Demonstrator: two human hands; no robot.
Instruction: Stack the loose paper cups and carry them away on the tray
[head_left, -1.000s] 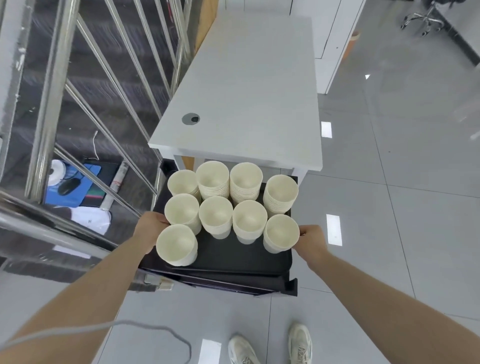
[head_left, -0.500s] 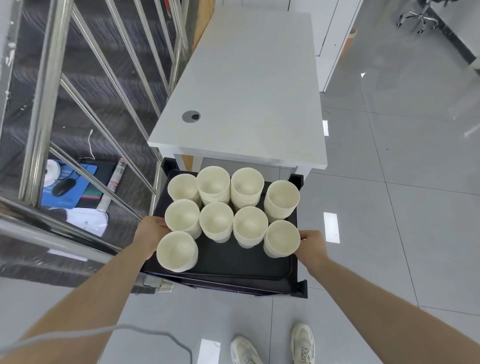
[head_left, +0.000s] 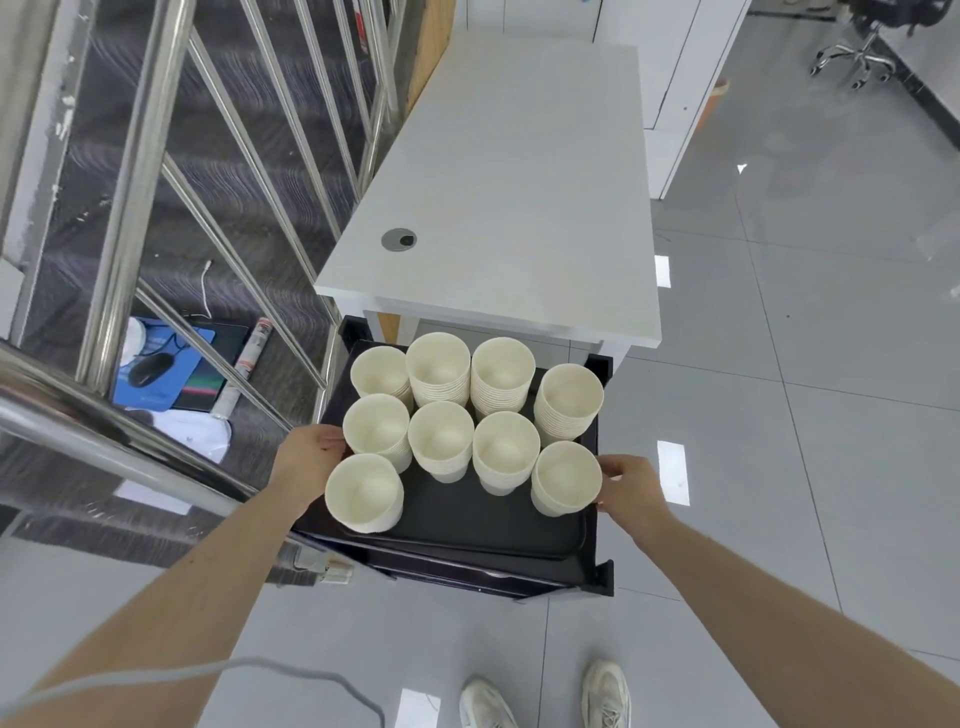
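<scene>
Stacks of paper cups stand on the black tray in front of the white bench. Left hand and right hand grip the tray's side edges.

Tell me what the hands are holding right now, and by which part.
The black tray of stacked paper cups: left hand grips its left edge, right hand its right edge.

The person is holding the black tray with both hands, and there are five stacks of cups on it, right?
Not quite. The head view shows nine stacks of cups on the black tray, not five. The left hand and right hand do hold its two sides.
</scene>
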